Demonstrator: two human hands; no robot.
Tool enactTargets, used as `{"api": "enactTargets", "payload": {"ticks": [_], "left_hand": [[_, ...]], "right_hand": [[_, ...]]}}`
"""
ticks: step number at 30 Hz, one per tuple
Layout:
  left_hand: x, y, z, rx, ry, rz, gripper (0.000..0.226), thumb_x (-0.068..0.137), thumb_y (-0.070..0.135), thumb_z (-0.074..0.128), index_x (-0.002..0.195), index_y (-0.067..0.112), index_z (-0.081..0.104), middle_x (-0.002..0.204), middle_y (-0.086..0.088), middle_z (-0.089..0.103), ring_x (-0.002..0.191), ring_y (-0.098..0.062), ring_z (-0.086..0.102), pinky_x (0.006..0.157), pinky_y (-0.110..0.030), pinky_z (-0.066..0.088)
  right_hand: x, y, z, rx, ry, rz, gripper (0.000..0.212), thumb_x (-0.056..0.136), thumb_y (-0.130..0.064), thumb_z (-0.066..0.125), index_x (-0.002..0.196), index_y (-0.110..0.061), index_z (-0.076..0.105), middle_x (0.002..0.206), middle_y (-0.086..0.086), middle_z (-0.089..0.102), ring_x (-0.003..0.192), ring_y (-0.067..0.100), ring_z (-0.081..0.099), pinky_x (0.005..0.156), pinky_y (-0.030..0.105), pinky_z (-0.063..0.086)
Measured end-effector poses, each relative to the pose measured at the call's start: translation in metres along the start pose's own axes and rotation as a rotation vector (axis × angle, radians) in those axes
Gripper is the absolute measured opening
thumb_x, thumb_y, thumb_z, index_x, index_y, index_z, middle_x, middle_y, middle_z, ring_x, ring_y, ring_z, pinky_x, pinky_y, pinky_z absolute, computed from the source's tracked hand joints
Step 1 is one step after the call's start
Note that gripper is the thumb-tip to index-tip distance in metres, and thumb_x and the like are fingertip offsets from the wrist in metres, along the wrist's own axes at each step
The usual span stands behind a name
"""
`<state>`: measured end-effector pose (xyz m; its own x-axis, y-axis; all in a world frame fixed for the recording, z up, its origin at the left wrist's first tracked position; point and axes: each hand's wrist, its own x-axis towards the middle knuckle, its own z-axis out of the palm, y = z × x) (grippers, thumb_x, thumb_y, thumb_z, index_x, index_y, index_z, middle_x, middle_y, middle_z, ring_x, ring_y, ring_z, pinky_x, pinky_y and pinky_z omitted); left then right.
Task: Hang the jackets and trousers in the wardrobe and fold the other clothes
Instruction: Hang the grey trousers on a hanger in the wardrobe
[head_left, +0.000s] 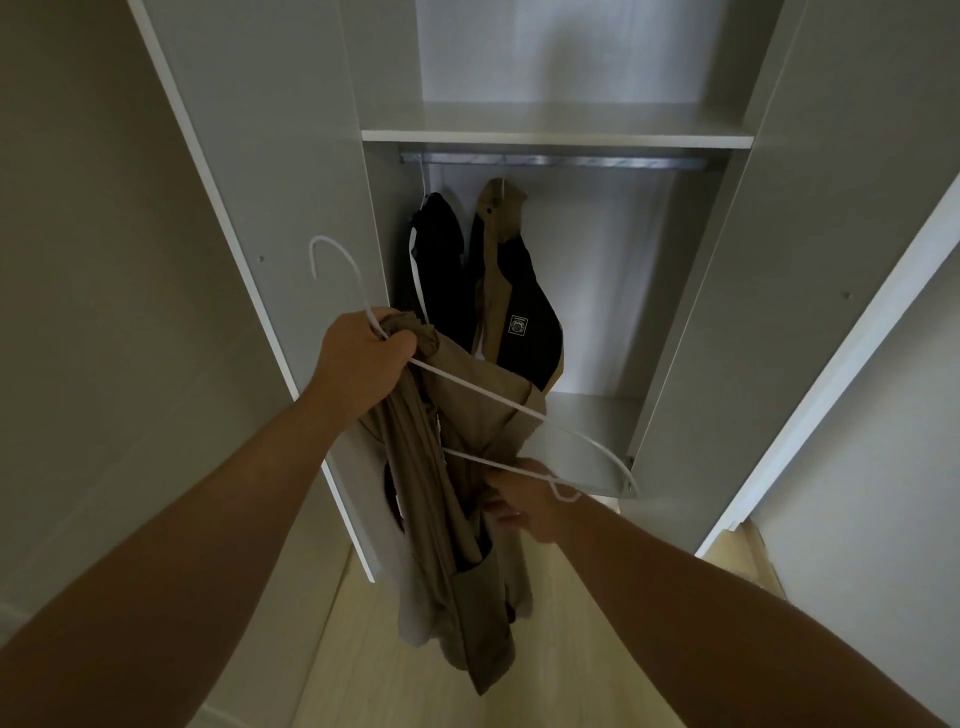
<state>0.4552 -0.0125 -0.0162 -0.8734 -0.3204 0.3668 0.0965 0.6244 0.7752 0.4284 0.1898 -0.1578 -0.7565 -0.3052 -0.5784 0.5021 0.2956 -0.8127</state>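
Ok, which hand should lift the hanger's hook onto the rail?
Left. The left hand grips the white hanger just under its hook, higher up; the right hand sits low, holding the khaki garment by the hanger's bottom bar.

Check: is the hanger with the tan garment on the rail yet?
Not yet. The hanger's hook is free in front of the left door, below the rail; the left hand grips hanger and tan garment.
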Motion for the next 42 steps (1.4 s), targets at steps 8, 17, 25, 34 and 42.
{"api": "enactTargets", "payload": {"ticks": [8, 17, 25, 34, 42], "left_hand": [[0.003, -0.029, -0.019, 0.091, 0.054, -0.074, 0.016, 0.091, 0.01, 0.063, 0.081, 0.022, 0.068, 0.076, -0.003, 0.067, 0.065, -0.008, 0.057, 0.06, -0.019, 0.045], [0.006, -0.052, -0.015, 0.338, -0.02, -0.069, 0.022, 0.092, 0.017, 0.06, 0.084, 0.001, 0.072, 0.076, 0.001, 0.062, 0.067, -0.01, 0.051, 0.053, -0.015, 0.033], [0.003, -0.048, 0.002, 0.388, -0.06, -0.149, 0.035, 0.099, 0.028, 0.055, 0.088, -0.002, 0.069, 0.082, -0.011, 0.065, 0.077, -0.023, 0.06, 0.07, -0.03, 0.042], [0.006, -0.033, 0.04, 0.344, 0.02, -0.07, 0.053, 0.097, 0.061, 0.051, 0.084, 0.01, 0.062, 0.077, 0.0, 0.059, 0.069, -0.015, 0.055, 0.063, -0.027, 0.037], [0.021, -0.023, 0.065, 0.176, 0.013, -0.029, 0.058, 0.093, 0.065, 0.053, 0.07, 0.012, 0.057, 0.067, 0.0, 0.059, 0.063, -0.007, 0.054, 0.058, -0.015, 0.03]], "right_hand": [[-0.008, -0.053, -0.062, -0.193, 0.455, -0.353, 0.039, 0.103, -0.041, 0.054, 0.116, -0.007, 0.066, 0.1, 0.007, 0.065, 0.089, 0.022, 0.062, 0.078, 0.028, 0.05], [-0.04, -0.101, -0.071, -0.476, 0.564, -0.716, 0.031, 0.105, -0.041, 0.048, 0.081, -0.022, 0.053, 0.075, -0.006, 0.053, 0.07, 0.004, 0.05, 0.063, 0.018, 0.034], [-0.076, -0.135, -0.043, -0.514, 0.55, -0.89, 0.03, 0.106, -0.039, 0.048, 0.081, -0.024, 0.052, 0.075, -0.011, 0.052, 0.067, -0.003, 0.052, 0.062, -0.001, 0.034], [-0.098, -0.095, -0.01, 0.085, 0.06, -0.603, 0.027, 0.099, -0.049, 0.055, 0.103, -0.027, 0.07, 0.096, -0.003, 0.072, 0.086, 0.009, 0.071, 0.081, 0.028, 0.057], [-0.077, -0.045, -0.035, -0.929, 0.212, -0.774, 0.035, 0.096, -0.004, 0.053, 0.124, -0.019, 0.069, 0.129, 0.002, 0.062, 0.117, 0.022, 0.057, 0.104, 0.03, 0.045]]}}
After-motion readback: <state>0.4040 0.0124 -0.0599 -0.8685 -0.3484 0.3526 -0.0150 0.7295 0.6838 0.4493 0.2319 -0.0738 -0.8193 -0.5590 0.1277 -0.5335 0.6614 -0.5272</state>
